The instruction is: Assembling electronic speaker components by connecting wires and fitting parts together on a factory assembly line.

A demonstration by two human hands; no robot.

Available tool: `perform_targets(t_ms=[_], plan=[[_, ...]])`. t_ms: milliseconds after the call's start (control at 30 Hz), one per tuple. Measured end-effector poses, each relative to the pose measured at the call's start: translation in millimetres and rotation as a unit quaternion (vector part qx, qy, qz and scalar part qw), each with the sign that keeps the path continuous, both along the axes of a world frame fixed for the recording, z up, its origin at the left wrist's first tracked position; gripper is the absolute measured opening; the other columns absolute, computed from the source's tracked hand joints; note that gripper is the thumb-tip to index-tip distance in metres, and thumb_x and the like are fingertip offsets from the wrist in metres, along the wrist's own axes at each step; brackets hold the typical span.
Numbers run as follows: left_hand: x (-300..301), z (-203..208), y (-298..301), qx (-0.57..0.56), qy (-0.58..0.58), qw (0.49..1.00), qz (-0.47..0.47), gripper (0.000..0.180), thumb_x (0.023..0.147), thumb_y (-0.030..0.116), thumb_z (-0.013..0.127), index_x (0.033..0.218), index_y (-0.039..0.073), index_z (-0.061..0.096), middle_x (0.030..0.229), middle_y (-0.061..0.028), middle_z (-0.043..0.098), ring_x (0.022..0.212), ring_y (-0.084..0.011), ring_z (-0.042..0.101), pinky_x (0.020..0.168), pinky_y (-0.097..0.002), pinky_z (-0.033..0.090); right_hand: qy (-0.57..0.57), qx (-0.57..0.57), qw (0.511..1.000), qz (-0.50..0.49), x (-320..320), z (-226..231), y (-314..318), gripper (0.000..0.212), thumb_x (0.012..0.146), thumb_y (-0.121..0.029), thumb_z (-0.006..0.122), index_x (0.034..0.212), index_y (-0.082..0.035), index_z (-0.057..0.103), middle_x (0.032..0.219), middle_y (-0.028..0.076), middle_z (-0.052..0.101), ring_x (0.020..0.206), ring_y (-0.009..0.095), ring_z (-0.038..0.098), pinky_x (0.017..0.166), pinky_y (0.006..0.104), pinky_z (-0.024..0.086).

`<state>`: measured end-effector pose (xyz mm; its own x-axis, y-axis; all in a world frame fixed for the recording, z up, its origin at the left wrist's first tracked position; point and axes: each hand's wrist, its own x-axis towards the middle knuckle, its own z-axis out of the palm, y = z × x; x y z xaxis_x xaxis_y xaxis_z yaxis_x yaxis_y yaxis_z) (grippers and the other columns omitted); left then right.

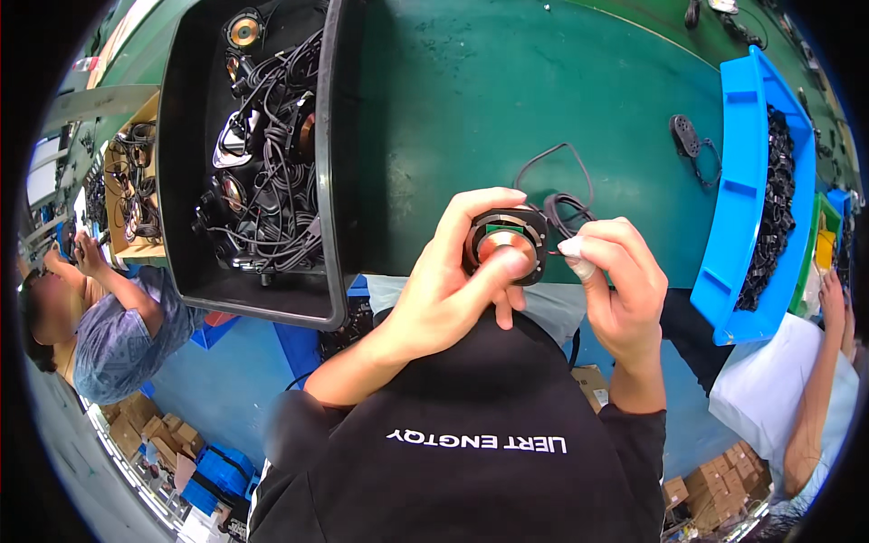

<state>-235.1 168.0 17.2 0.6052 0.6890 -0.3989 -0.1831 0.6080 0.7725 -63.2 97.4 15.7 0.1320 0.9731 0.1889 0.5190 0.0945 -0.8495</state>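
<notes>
My left hand is closed round a round black housing with a copper coil and a strip of green circuit board inside. Its thumb presses on the coil's face. Close to the housing's right side, my right hand pinches its thumb and forefinger together, with a white cover on a fingertip. A short reddish bit shows between the housing and that pinch; what the fingertips hold is too small to make out. Just beyond both hands a looped dark cable lies on the green table.
A deep black bin on the left holds tangled cables and coil units. At right stands a blue bin of small black parts, with a black oval part and its cord beside it. Other people sit at left and right.
</notes>
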Motion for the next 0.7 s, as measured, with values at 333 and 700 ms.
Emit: perform_targets(t_ms=[333,700], plan=[[-9.0,1.0,7.3,0.003,-0.008,0.997,-0.072,0.049,0.083,-0.009,0.059,0.124,0.002,0.034,0.099,-0.0191,0.06,0.051,-0.0155,0.057,0.037,-0.0213,0.046,-0.044,-0.003,0.998,0.04,0.5,2.5,0.3,0.014,0.076,0.001,0.066,0.089,-0.002,0.063,0.086,0.006,0.058,0.068,0.02,0.046,0.063,0.0291,0.041],[-10.3,4.8,7.1,-0.044,-0.02,0.995,-0.084,0.04,0.089,-0.003,0.054,0.123,0.0,0.034,0.1,-0.0196,0.059,0.049,-0.016,0.057,0.037,-0.0222,0.049,-0.106,0.043,0.993,0.038,-2.1,3.7,-8.4,0.012,0.074,0.001,0.066,0.086,-0.003,0.063,0.076,0.005,0.056,0.065,0.019,0.043,0.061,0.0295,0.039]])
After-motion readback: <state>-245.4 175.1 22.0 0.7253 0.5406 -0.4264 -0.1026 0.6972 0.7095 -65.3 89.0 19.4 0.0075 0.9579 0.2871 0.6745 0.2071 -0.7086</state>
